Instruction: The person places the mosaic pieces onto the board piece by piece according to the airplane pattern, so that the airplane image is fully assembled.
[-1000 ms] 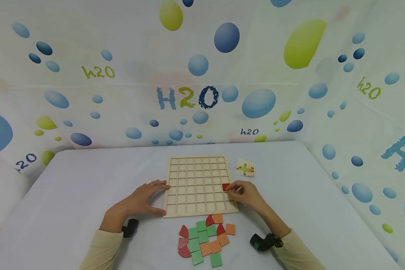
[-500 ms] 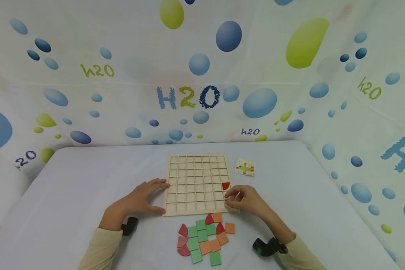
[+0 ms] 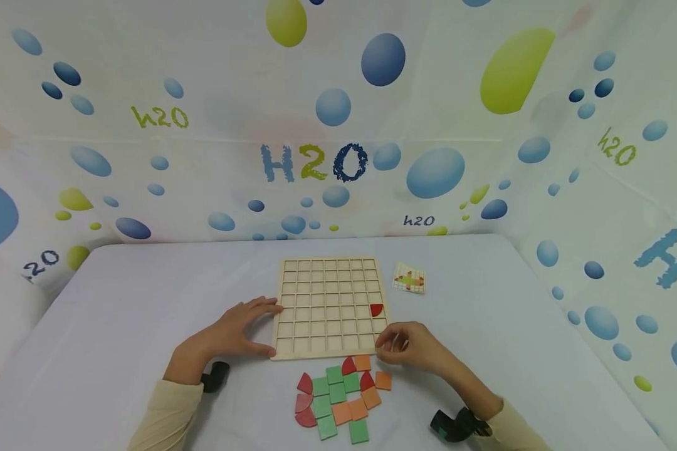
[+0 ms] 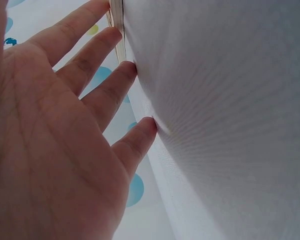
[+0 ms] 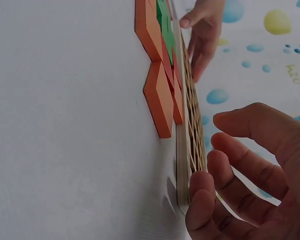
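A pale wooden grid board [image 3: 327,311] lies on the table with a red quarter-circle tile [image 3: 376,309] in a cell of its rightmost column. Along the board's left edge, my left hand [image 3: 234,329] rests with thumb and fingers spread; the left wrist view shows its fingertips [image 4: 115,35] at the board's side. My right hand [image 3: 412,346] is at the board's near right corner, fingers loosely bent and holding nothing. Just in front of the board lie loose green square tiles [image 3: 337,393], orange square tiles [image 3: 370,397] and red quarter-circle tiles [image 3: 305,383].
A small pattern card [image 3: 409,279] lies right of the board's far corner. White cloth covers the table [image 3: 163,282], and a printed curtain [image 3: 231,81] hangs behind it. Black cameras sit at both wrists.
My right hand has let go of the red quarter-circle tile and drawn back toward the board's near right corner. The tile stays in its cell. My left hand keeps its place.
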{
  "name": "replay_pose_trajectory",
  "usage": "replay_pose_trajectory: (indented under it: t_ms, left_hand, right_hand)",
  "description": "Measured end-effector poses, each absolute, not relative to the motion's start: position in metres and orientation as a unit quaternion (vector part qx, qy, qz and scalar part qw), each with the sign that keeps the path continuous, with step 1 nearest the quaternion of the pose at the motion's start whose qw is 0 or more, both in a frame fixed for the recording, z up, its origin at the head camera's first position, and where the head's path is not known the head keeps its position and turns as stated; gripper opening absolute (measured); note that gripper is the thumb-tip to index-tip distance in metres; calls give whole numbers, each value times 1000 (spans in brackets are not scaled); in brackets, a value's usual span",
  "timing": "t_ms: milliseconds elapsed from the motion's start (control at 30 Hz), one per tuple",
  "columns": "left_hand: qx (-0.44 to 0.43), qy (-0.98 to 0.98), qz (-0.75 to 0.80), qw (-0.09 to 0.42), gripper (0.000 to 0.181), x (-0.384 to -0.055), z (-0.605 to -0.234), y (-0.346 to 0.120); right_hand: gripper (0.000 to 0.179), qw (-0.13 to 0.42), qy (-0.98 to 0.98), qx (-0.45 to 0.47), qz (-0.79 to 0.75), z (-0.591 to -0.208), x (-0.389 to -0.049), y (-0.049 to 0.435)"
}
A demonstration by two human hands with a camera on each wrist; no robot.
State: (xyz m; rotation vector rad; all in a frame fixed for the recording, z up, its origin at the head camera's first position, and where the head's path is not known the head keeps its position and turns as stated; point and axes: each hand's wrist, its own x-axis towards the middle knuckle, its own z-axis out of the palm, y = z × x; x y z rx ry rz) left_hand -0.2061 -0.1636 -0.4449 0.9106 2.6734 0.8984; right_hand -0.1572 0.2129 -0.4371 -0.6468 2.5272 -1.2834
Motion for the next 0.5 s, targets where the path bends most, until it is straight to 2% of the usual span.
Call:
replay_pose_trajectory:
  t_ms: [500]
  left_hand:
    - [308,898,301,92,76,-206,-442,-163]
  right_hand:
    - [10,182,839,-282,-427,-442,-147,216]
